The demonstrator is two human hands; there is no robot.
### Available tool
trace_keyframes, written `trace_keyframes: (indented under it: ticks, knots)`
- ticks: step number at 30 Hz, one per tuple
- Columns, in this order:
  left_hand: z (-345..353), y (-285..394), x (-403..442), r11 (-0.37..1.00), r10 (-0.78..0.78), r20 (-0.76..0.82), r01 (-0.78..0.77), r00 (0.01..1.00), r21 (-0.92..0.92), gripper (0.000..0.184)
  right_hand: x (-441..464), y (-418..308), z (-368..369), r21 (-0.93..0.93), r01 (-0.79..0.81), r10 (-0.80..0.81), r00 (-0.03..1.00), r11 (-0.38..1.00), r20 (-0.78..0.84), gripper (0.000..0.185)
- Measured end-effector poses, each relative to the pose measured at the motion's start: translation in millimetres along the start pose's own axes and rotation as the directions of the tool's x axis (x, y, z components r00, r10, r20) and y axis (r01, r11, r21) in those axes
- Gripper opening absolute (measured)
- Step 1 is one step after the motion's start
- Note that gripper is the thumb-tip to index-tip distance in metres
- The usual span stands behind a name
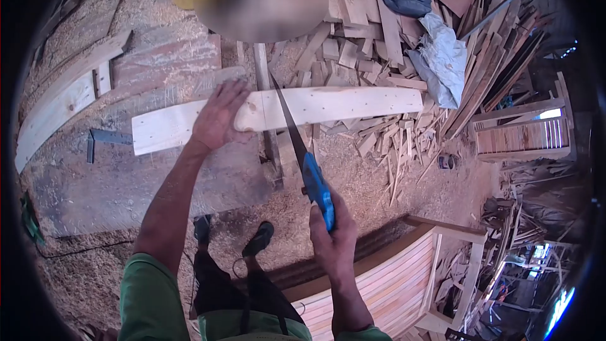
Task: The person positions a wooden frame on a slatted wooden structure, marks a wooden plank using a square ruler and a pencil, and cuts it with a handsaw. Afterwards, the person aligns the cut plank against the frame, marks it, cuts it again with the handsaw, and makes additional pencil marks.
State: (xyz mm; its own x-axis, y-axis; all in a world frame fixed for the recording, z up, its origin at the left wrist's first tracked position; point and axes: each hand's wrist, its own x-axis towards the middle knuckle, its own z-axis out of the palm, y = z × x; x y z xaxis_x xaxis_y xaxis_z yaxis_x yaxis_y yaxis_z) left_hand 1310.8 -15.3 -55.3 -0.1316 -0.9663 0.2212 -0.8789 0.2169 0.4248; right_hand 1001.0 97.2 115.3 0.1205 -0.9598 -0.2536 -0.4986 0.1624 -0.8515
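Observation:
A long, pale, slightly curved wooden board lies across a worktable, its right part sticking out past the table edge. My left hand rests on top of the board, fingers stretched out over its far edge. My right hand is wrapped round the blue handle of a handsaw. The saw's dark blade slants across the board, just right of a thin crosswise line. Whether its teeth touch the wood, I cannot tell.
A metal square and curved boards lie on the table's left side. Wood offcuts and a white sack are piled beyond. A slatted wooden piece stands near my right arm. Sawdust covers the ground.

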Motion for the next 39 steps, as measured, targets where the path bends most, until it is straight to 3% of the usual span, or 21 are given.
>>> trace_keyframes:
  ticks: [3,6,8,11,14,22,28,31,34,39]
  knots:
    - [-7.2,2.8,7.2,0.999,-0.047,-0.013,0.047,0.999,0.009,0.113,5.3,17.0,-7.5,0.088,0.006,-0.003,0.999,0.996,-0.033,0.050]
    - [-10.9,8.1,6.5,0.989,-0.134,-0.009,0.134,0.991,0.059,0.113,3.4,11.8,-5.9,0.047,0.080,-0.077,0.995,0.996,-0.066,0.048]
    - [-3.7,7.6,12.3,0.982,-0.168,-0.011,0.168,0.986,0.090,0.106,11.4,12.4,-3.1,0.079,0.010,-0.010,1.000,0.997,0.003,0.048]
    - [8.0,4.3,32.6,0.901,-0.429,-0.103,0.418,0.897,-0.114,0.083,22.1,16.0,3.6,0.100,0.001,-0.006,0.999,0.995,0.048,0.048]
    - [25.0,12.7,45.9,0.834,-0.533,-0.233,0.552,0.814,0.020,0.064,30.3,21.4,18.3,0.108,0.034,-0.042,0.997,0.994,0.067,0.047]
    - [22.1,20.7,49.1,0.831,-0.520,-0.295,0.554,0.801,0.040,0.055,37.9,20.8,21.4,0.073,0.036,-0.043,0.995,0.997,0.095,0.047]
    - [22.8,21.5,50.6,0.836,-0.502,-0.318,0.545,0.804,0.059,0.053,30.8,14.0,9.2,0.185,-0.076,0.049,0.988,0.980,0.144,0.045]
    - [22.4,21.0,50.3,0.829,-0.510,-0.309,0.555,0.803,0.075,0.053,26.0,13.2,14.1,0.097,-0.048,0.032,0.987,0.994,0.156,0.044]
    - [21.5,20.8,52.7,0.831,-0.507,-0.302,0.551,0.807,0.075,0.054,21.8,12.4,7.9,0.211,-0.111,0.086,0.988,0.971,0.125,0.043]
    - [20.7,17.9,51.4,0.832,-0.510,-0.293,0.550,0.809,0.070,0.053,69.1,12.0,34.4,0.140,0.050,-0.058,0.997,0.989,0.055,0.044]
